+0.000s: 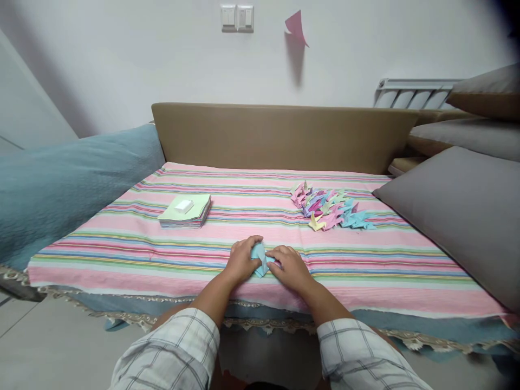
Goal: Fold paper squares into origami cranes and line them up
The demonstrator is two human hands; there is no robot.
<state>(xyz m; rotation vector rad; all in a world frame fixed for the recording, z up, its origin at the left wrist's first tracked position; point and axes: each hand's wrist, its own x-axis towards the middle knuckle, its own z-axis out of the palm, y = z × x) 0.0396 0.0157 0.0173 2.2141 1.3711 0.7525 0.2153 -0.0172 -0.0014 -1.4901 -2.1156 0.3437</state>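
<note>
Blue paper (259,261), part-folded, was btwn the hands nr front edge of striped cloth (122,233). L hand (244,259) pinched its left side, thumb vs fingers; R hand (291,268) pinched right edge, thumb & fingertips. Creased, but shape looked unfinished, prob. midway. Done: heap of folded pieces (331,208), mixed cols, beyond R hand; overlapped, no count poss. Left: thick stack of sheets (199,205), flat, unfolded, beyond L hand, w/ small white object (184,206) on top.
</note>
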